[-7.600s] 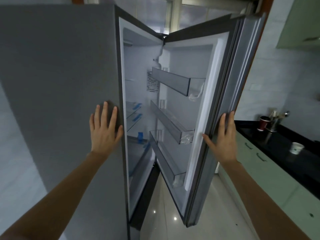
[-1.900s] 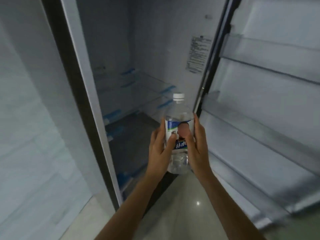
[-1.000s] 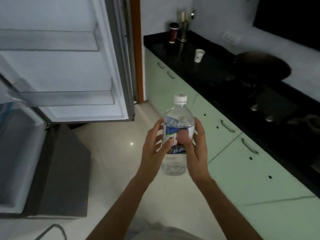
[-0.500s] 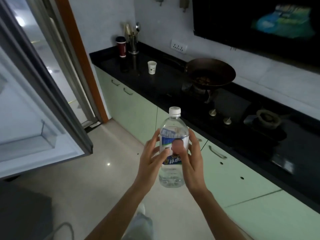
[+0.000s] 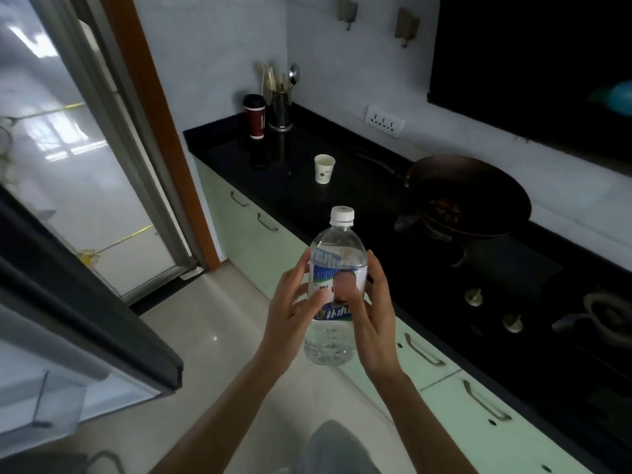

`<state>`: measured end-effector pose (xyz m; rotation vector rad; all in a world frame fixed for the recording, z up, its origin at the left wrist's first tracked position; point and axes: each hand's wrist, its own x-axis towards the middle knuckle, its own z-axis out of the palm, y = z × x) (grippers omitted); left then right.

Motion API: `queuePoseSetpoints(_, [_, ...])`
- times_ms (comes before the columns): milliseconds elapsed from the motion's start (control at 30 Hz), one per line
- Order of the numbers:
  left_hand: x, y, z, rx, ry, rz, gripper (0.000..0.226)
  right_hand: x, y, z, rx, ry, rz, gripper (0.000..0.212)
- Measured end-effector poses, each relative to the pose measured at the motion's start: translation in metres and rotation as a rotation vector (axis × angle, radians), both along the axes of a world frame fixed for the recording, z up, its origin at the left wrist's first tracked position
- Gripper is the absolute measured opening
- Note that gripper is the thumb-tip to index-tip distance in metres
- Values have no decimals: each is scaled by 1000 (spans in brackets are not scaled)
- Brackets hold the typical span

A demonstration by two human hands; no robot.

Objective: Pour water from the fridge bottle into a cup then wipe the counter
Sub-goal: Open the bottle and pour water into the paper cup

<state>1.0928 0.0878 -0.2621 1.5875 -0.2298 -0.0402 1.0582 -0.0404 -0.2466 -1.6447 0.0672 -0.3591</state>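
Note:
I hold a clear plastic water bottle [image 5: 333, 340] upright in front of me, over the floor beside the cabinets. It has a white cap and a blue-and-white label. My left hand [image 5: 290, 313] grips its left side and my right hand [image 5: 374, 319] its right side, thumbs on the label. A small white paper cup [image 5: 324, 169] stands on the black counter [image 5: 359, 203], beyond the bottle and apart from it.
A dark red tumbler [image 5: 255, 116] and a steel utensil holder [image 5: 280, 107] stand at the counter's far left end. A dark wok [image 5: 475, 196] sits on the hob to the right. The open fridge door [image 5: 85, 323] juts in at the left. Pale green cabinets [image 5: 444, 405] run below the counter.
I took the bottle from the fridge with both hands and turned right to face the counter. Over the last second the cup and counter have come closer; my grip is unchanged.

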Motion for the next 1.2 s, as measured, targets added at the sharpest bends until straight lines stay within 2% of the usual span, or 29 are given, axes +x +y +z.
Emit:
queuePoseSetpoints(100, [44, 3, -6, -8, 7, 22, 75, 48, -1, -5, 5, 13, 23, 46])
queuePoseSetpoints(267, [121, -6, -18, -35, 28, 57, 65, 131, -10, -13, -21, 33, 55, 52])
queuePoseSetpoints(367, [174, -17, -23, -42, 38, 94, 61, 183, -17, -10, -12, 34, 92, 47])
queuePoseSetpoints(533, [254, -29, -20, 12, 13, 130, 65, 262, -30, 3, 64, 32, 173, 43])
queuePoseSetpoints(667, [302, -36, -16, -27, 37, 149, 66, 317, -38, 6, 60, 35, 214, 44])
queuePoseSetpoints(933, [396, -27, -24, -90, 79, 34, 65, 403, -40, -6, 106, 95, 176, 47])
queuePoseSetpoints(1067, [451, -16, -33, -100, 127, -92, 69, 439, -25, -18, 126, 109, 72, 48])
queuePoseSetpoints(1200, [506, 3, -47, -61, 148, -230, 69, 474, -2, -27, 61, 98, -82, 50])
